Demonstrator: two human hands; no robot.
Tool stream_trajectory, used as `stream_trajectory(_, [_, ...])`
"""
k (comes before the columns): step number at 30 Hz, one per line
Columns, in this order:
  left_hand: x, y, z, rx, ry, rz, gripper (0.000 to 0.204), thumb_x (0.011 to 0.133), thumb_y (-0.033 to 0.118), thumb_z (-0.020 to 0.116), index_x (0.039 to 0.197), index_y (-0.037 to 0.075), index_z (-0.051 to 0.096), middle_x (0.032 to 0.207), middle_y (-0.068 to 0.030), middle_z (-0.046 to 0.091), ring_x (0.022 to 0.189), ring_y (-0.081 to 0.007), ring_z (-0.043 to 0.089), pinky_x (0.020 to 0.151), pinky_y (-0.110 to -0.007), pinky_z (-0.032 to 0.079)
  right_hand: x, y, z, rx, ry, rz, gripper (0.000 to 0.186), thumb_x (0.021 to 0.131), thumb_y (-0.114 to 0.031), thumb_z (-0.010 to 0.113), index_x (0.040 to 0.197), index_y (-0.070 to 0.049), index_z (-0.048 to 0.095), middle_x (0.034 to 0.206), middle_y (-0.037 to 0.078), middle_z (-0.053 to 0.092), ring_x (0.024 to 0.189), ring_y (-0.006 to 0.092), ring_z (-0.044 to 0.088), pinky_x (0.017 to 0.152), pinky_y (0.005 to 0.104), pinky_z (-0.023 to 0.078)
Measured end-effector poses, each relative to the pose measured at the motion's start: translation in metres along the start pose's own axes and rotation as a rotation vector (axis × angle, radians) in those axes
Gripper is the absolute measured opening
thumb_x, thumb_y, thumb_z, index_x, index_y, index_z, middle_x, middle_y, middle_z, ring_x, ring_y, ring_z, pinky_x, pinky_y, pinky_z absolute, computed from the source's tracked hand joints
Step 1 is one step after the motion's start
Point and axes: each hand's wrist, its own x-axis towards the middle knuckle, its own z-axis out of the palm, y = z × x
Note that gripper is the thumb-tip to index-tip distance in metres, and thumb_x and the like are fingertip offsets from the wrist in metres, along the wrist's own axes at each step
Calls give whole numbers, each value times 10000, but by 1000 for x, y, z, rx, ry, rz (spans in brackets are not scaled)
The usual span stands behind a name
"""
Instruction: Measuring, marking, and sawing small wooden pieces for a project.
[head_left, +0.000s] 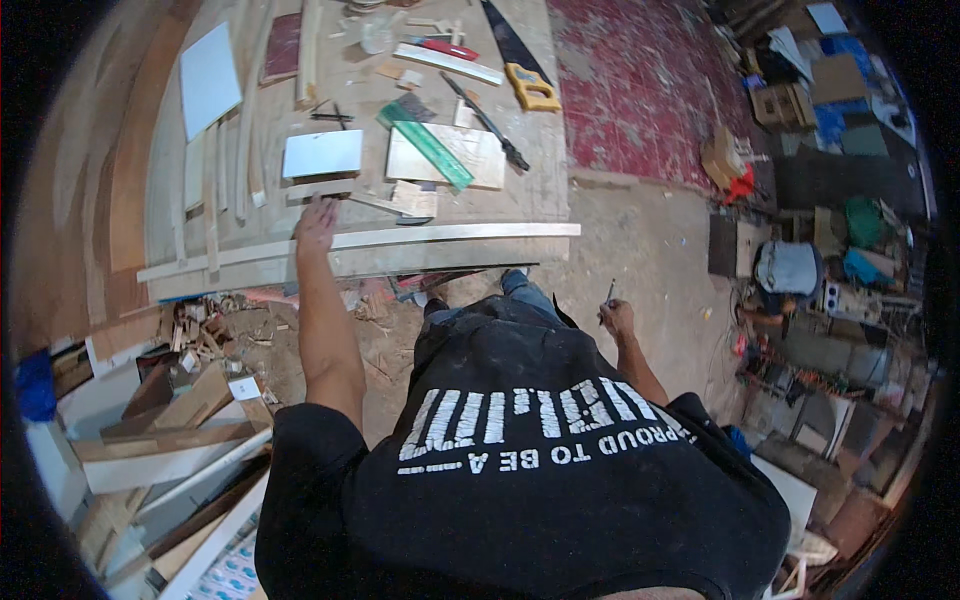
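Observation:
My left hand (316, 224) reaches over the near edge of the workbench (430, 258). Its fingers are stretched out, with the fingertips at a short strip of wood (326, 187). Just beyond that strip lies a white rectangular board (322, 154). A long pale wood batten (460, 232) runs along the bench's near edge, by my left wrist. Out to the right, off the bench, my right hand (618, 320) is closed around a slim pencil (610, 290) that points upward. A green ruler (432, 152) rests across a pale wood panel (470, 160).
A handsaw (532, 88) with a yellow handle and a red utility knife (444, 48) lie farther back. Long wood strips (245, 150) and a white panel (210, 80) are at the left. Scrap boards (165, 440) pile up at lower left; a chair (788, 268) and clutter stand at right.

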Motion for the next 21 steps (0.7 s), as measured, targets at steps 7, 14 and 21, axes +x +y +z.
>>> stream_trajectory(7, [-70,10,20,549,557,331,282,949,229,653,1037,-37,679,857,-106,716,699,-214,678,583,-303,503,-13,-34,-1,-6,6,-42,239,900,-196,689,946,37,658,719,128,699,619,180,658,543,308,491])
stream_trajectory(14, [-126,-116,34,1442,316,725,146,875,111,620,940,9,701,757,-102,686,656,-218,626,612,-360,491,59,-111,2,-160,117,-592,297,925,-220,637,1088,27,660,749,156,711,660,232,693,645,360,532])
stream_trajectory(21, [-210,-244,97,1640,-45,507,164,859,47,556,946,19,693,805,-193,677,728,-312,672,686,-391,517,93,-227,71,-145,-295,-818,235,909,-221,672,962,8,691,739,204,680,683,291,694,642,409,536])
